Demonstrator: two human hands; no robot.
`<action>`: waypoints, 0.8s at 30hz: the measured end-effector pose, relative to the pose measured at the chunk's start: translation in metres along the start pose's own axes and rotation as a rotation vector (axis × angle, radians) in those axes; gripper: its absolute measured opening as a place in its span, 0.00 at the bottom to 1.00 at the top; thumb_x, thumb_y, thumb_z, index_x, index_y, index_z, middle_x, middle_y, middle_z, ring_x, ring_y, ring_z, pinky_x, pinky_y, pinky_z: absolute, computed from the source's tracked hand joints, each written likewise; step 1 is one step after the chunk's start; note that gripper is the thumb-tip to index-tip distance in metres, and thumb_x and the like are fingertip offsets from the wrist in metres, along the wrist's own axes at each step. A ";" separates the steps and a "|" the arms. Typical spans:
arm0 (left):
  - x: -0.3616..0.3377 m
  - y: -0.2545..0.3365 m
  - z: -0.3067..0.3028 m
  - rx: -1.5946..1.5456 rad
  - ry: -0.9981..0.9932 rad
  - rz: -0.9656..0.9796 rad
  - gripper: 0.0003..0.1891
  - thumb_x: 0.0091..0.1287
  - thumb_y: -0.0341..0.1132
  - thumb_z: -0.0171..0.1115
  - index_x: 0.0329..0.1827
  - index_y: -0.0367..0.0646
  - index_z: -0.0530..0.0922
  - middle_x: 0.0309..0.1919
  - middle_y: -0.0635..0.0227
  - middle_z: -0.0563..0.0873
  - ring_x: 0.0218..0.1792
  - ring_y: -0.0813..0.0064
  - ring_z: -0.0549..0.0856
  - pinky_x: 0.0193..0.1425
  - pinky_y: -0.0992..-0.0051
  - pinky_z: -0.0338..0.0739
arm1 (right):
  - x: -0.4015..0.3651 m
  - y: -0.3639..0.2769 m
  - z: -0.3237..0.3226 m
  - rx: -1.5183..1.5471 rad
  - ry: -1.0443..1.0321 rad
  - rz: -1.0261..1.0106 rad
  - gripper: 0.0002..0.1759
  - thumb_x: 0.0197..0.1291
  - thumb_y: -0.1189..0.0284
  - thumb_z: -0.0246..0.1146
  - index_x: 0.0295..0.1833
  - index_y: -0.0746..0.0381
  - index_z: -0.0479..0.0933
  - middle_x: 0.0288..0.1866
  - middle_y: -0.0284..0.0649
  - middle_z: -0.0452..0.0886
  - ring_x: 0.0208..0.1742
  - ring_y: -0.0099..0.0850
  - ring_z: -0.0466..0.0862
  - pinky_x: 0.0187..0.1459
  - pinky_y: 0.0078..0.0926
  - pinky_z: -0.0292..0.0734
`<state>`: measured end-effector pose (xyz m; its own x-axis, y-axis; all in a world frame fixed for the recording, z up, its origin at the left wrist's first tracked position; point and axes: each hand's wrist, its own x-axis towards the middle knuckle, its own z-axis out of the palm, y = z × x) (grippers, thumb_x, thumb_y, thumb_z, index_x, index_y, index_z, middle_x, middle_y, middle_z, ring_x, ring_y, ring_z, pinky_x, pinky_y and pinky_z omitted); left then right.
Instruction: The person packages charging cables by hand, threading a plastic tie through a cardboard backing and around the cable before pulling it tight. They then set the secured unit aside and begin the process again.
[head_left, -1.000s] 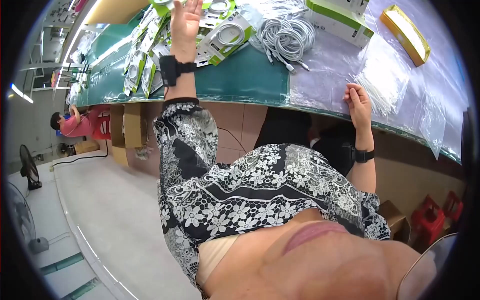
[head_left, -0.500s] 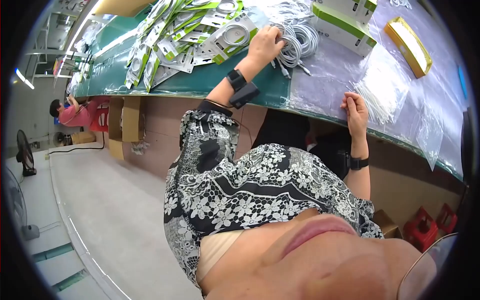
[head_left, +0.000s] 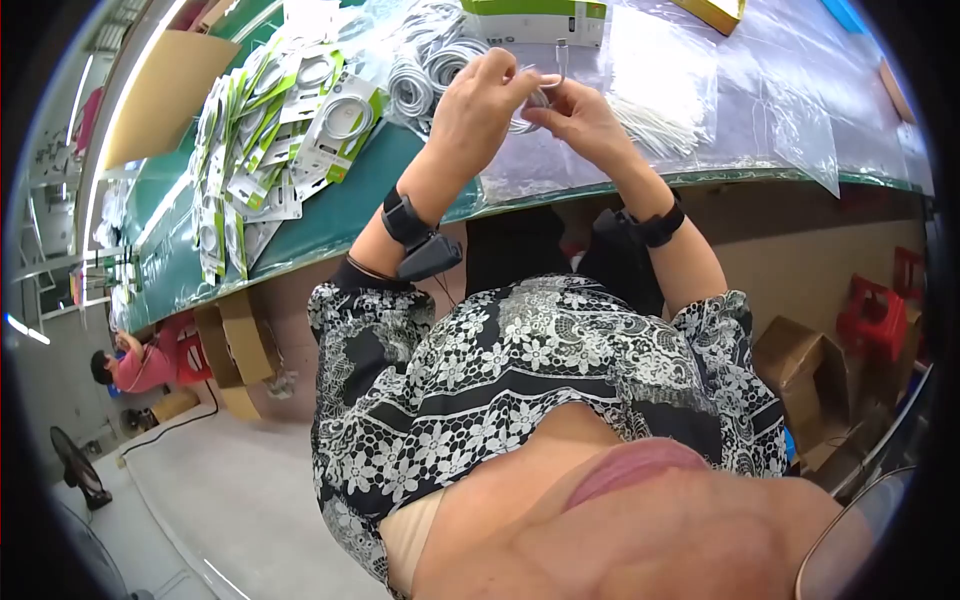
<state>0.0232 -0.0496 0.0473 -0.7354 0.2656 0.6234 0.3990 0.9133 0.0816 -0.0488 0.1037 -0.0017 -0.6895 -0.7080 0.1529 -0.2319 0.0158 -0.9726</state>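
Note:
Both hands meet above the table edge around a coiled grey-white cable [head_left: 530,108], partly hidden by the fingers. My left hand [head_left: 475,112] is closed on the coil from the left. From the right, my right hand [head_left: 590,125] pinches the same cable with thumb and fingers. One plug end [head_left: 562,57] of it sticks up between the hands. Just beyond my left hand lies a pile of similar coiled cables [head_left: 410,85]. White thin strips, which look like cable ties [head_left: 655,105], lie on a clear plastic sheet to the right of my right hand.
Many packaged cables [head_left: 345,118] with green and white cards heap on the green mat at left. A green-white box [head_left: 540,22] and a yellow box [head_left: 715,12] stand at the back. Red stools [head_left: 872,318] and cardboard boxes are below. Another person [head_left: 145,368] sits far left.
My left hand has come away from the cable pile with a coil. My right hand has moved left and up to meet it. The camera view has shifted.

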 end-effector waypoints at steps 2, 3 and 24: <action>0.004 0.009 0.002 -0.174 0.217 -0.094 0.11 0.60 0.26 0.59 0.45 0.46 0.78 0.35 0.66 0.77 0.37 0.68 0.80 0.34 0.74 0.75 | -0.003 0.007 -0.007 -0.009 0.089 -0.030 0.19 0.59 0.75 0.64 0.57 0.61 0.74 0.37 0.33 0.81 0.26 0.14 0.69 0.29 0.13 0.67; 0.001 0.013 0.003 -0.180 0.220 -0.085 0.11 0.60 0.26 0.59 0.45 0.46 0.78 0.35 0.66 0.77 0.37 0.68 0.80 0.34 0.74 0.75 | -0.005 0.009 -0.011 -0.015 0.169 -0.060 0.20 0.59 0.75 0.64 0.58 0.61 0.74 0.37 0.33 0.81 0.26 0.15 0.70 0.29 0.14 0.67; 0.010 0.048 0.066 -1.779 0.293 -0.857 0.15 0.71 0.42 0.53 0.50 0.40 0.76 0.41 0.67 0.81 0.37 0.76 0.80 0.38 0.78 0.74 | -0.035 -0.016 -0.028 -0.611 0.408 -0.717 0.22 0.60 0.78 0.62 0.61 0.63 0.70 0.32 0.31 0.78 0.28 0.17 0.74 0.33 0.15 0.72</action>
<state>-0.0011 0.0171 0.0060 -0.9741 -0.2121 0.0787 0.1891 -0.5724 0.7979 -0.0404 0.1479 0.0138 -0.4051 -0.4003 0.8220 -0.9125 0.1211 -0.3907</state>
